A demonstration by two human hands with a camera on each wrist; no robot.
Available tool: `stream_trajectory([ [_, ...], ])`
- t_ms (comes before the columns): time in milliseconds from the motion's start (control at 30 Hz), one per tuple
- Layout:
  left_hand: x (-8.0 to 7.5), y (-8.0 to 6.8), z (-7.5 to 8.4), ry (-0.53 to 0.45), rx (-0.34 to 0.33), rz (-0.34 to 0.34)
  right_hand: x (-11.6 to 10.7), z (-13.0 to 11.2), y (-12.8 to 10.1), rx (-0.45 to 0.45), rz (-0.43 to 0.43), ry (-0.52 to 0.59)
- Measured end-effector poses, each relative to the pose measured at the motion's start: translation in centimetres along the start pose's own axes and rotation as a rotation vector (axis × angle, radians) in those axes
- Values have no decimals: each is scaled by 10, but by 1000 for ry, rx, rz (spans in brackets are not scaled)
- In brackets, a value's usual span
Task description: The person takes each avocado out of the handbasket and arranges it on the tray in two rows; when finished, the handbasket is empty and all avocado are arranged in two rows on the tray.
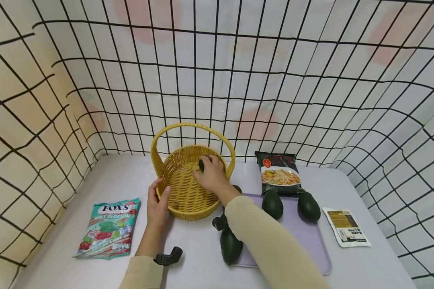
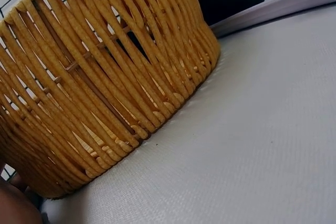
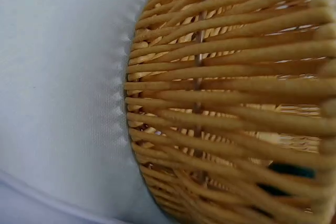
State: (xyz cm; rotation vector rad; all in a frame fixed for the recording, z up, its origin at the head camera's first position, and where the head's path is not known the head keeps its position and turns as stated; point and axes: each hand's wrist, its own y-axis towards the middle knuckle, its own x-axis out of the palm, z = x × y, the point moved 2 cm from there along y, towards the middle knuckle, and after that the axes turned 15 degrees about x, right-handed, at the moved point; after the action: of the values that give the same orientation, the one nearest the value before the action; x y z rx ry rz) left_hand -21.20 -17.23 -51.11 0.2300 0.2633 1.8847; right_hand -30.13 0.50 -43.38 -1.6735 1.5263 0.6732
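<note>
Staged recording booth, grid-patterned backdrop [image 1: 275,60], white table [image 1: 195,257]

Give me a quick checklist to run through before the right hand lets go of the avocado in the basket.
1. Right hand inside the wicker basket, gripping a dark avocado: ok.
2. Left hand holding the basket's near rim: ok.
3. Basket sitting flat on the table: ok in the left wrist view.
4. Avocado already touching the basket floor: cannot tell, the hand covers it.
5. Basket floor bare where the avocado would land: ok.
6. Three more avocados in reach on the purple tray; the nearest one lies at its left edge: ok.
</note>
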Motion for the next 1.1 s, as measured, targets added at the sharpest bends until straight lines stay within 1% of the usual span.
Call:
stream_trajectory([
  [133,0,0,0,5,-7,-8,8,3,7,15,45,-26],
  [233,0,0,0,3,-5,-4,14,5,11,13,79,-25],
  [433,0,1,-1,-6,-3,-1,19,5,11,0,142,-47],
  [533,0,1,-1,-8,-2,-4,22,6,10,22,131,-57],
  [633,-1,1,0,2,-6,-8,25,8,12,45,107,-44],
  [867,-1,2,-1,5,-11,-14,26,7,13,5,92,-15],
  [1100,0,1,-1,7,-20,-12,28,8,14,-18,53,-26],
])
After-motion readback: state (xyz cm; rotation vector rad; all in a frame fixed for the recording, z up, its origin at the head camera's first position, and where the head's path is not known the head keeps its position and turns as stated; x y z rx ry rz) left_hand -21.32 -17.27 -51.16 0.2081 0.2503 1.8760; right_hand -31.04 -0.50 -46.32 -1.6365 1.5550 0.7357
